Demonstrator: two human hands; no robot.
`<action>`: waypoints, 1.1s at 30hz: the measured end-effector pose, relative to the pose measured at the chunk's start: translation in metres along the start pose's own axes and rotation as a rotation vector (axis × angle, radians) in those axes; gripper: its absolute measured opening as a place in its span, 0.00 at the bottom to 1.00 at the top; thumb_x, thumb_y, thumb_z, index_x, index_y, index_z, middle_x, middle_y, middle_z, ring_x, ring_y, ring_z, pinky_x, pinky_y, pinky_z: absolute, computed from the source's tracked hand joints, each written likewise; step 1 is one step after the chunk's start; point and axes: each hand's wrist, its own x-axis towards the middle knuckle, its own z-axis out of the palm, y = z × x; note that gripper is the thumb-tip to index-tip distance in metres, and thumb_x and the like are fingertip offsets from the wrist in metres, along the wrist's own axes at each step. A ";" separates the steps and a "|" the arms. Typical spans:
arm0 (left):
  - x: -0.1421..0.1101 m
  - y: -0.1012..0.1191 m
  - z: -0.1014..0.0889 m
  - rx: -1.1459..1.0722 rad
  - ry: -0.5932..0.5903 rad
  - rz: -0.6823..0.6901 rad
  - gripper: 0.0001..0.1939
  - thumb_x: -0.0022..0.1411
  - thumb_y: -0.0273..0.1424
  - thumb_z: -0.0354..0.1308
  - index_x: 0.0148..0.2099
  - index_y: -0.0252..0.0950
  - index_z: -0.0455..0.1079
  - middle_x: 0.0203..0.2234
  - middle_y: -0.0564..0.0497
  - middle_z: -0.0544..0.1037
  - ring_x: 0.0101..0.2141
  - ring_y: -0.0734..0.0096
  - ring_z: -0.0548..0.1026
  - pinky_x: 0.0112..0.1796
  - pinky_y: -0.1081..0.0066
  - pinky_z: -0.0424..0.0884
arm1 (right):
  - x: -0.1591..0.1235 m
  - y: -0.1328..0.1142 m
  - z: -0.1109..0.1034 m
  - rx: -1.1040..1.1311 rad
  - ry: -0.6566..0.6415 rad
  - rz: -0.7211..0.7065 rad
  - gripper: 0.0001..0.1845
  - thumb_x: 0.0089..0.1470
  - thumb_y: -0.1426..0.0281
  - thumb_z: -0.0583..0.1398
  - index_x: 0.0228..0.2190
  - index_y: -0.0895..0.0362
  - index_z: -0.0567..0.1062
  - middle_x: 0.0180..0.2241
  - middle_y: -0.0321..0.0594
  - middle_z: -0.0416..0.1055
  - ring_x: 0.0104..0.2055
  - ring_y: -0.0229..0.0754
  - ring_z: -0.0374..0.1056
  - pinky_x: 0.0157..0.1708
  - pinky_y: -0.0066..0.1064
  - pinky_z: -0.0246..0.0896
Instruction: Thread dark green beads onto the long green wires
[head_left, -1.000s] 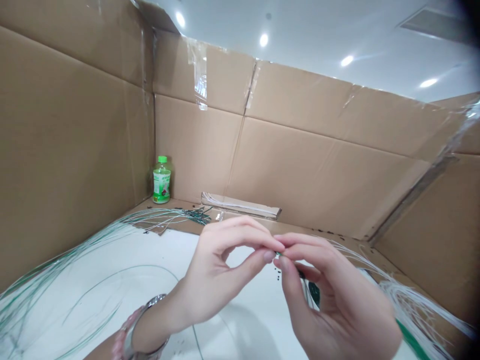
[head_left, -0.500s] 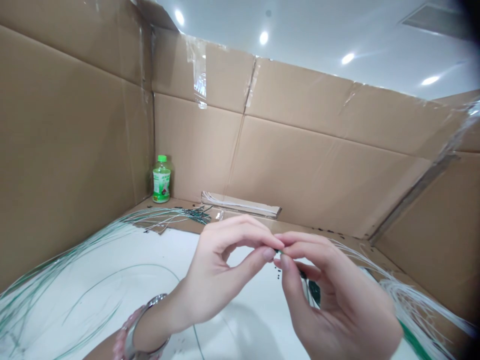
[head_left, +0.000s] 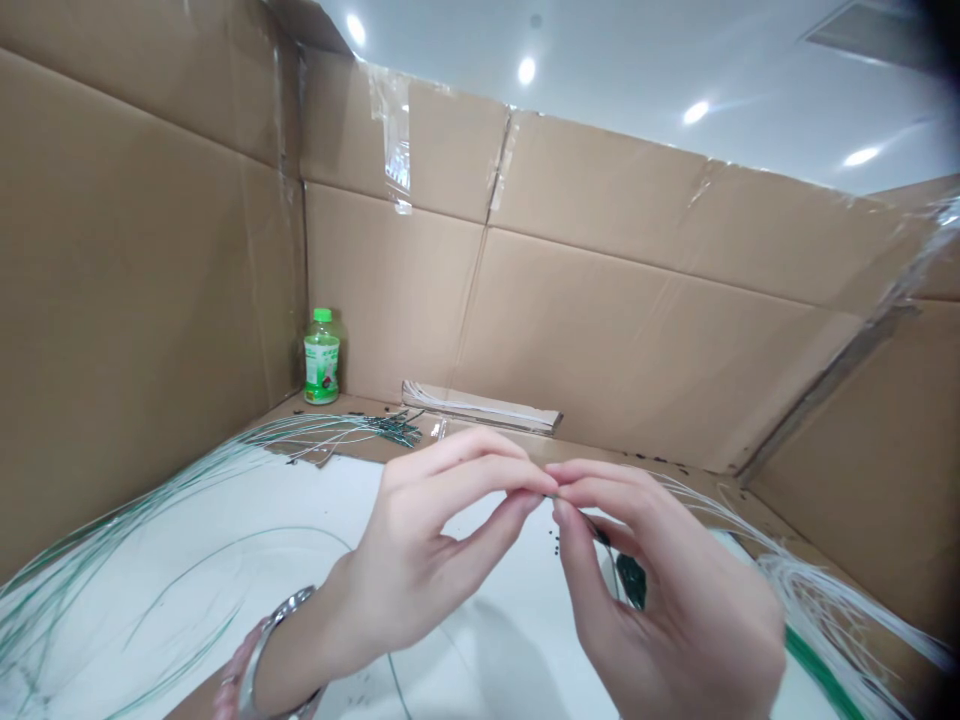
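Left hand: left hand (head_left: 420,560) is raised above the white surface (head_left: 225,570), with a metal wristwatch (head_left: 276,625) and a pink bracelet (head_left: 231,695) on the wrist.
Left fingers: left thumb (head_left: 517,515) and left index finger (head_left: 480,462) are pressed together at the tips, pinching the wire; the other fingers are hidden or curled behind.
Right hand: right hand (head_left: 675,600) faces the left hand, fingertips almost touching it.
Right fingers: right thumb (head_left: 571,550) and right index finger (head_left: 600,475) pinch the same wire from the other side.
Held item: a thin green wire (head_left: 556,495) is gripped between both pinches; its exact end is hidden by the fingertips.
Grip advice: tips are best kept this close, so that the thin wire is likely to stay straight and not slip.
Near hands: dark specks (head_left: 556,547) and a dark green piece (head_left: 631,582) show below the right hand; too small to identify.
Rest: a green-and-white wire bundle (head_left: 90,530) lies left, a white wire bundle (head_left: 832,620) lies right, cut wire pieces (head_left: 394,428) lie at the back, beside a green-capped bottle (head_left: 322,358) and a cardboard wall (head_left: 600,300).
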 end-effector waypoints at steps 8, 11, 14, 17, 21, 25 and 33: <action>0.002 0.002 -0.004 0.083 -0.025 -0.013 0.10 0.59 0.19 0.56 0.41 0.36 0.72 0.31 0.51 0.75 0.31 0.76 0.73 0.33 0.77 0.70 | 0.002 0.004 0.000 0.025 -0.045 -0.032 0.09 0.52 0.82 0.57 0.33 0.55 0.69 0.30 0.36 0.74 0.30 0.34 0.71 0.29 0.22 0.71; 0.001 0.000 -0.004 0.034 -0.033 -0.031 0.11 0.59 0.18 0.56 0.41 0.36 0.73 0.32 0.51 0.75 0.32 0.76 0.73 0.34 0.77 0.70 | 0.002 0.005 0.001 0.030 -0.054 -0.036 0.09 0.52 0.82 0.57 0.32 0.56 0.69 0.30 0.36 0.73 0.30 0.32 0.71 0.30 0.20 0.70; 0.002 0.000 -0.004 -0.042 -0.038 -0.057 0.12 0.58 0.17 0.56 0.41 0.37 0.73 0.32 0.51 0.75 0.32 0.77 0.73 0.35 0.78 0.70 | 0.002 0.006 0.003 0.037 -0.055 -0.040 0.09 0.52 0.82 0.57 0.32 0.57 0.69 0.29 0.35 0.72 0.30 0.31 0.70 0.31 0.17 0.69; 0.004 0.001 -0.004 -0.098 -0.042 -0.097 0.11 0.59 0.18 0.57 0.40 0.36 0.74 0.31 0.52 0.76 0.32 0.76 0.73 0.35 0.77 0.70 | 0.002 0.005 0.005 0.049 -0.055 -0.032 0.09 0.51 0.83 0.57 0.32 0.57 0.69 0.29 0.35 0.72 0.29 0.32 0.70 0.29 0.19 0.70; 0.005 -0.001 -0.002 -0.159 -0.012 -0.152 0.08 0.59 0.21 0.58 0.38 0.36 0.74 0.30 0.50 0.77 0.32 0.74 0.74 0.34 0.76 0.71 | 0.001 0.005 0.008 0.113 -0.012 0.007 0.10 0.51 0.83 0.58 0.32 0.56 0.70 0.29 0.35 0.73 0.30 0.32 0.70 0.29 0.19 0.71; 0.004 -0.005 -0.001 -0.187 0.032 -0.174 0.04 0.58 0.22 0.59 0.36 0.36 0.73 0.28 0.51 0.77 0.30 0.74 0.74 0.32 0.75 0.71 | 0.000 0.006 0.011 0.221 0.032 0.058 0.10 0.50 0.83 0.59 0.30 0.56 0.72 0.27 0.35 0.73 0.27 0.32 0.69 0.25 0.20 0.70; 0.006 -0.006 0.000 -0.329 0.039 -0.210 0.06 0.57 0.20 0.60 0.34 0.37 0.75 0.26 0.54 0.78 0.29 0.78 0.74 0.30 0.79 0.71 | 0.003 0.001 0.012 0.316 0.089 0.100 0.10 0.48 0.84 0.61 0.28 0.57 0.73 0.23 0.31 0.72 0.23 0.30 0.67 0.23 0.19 0.66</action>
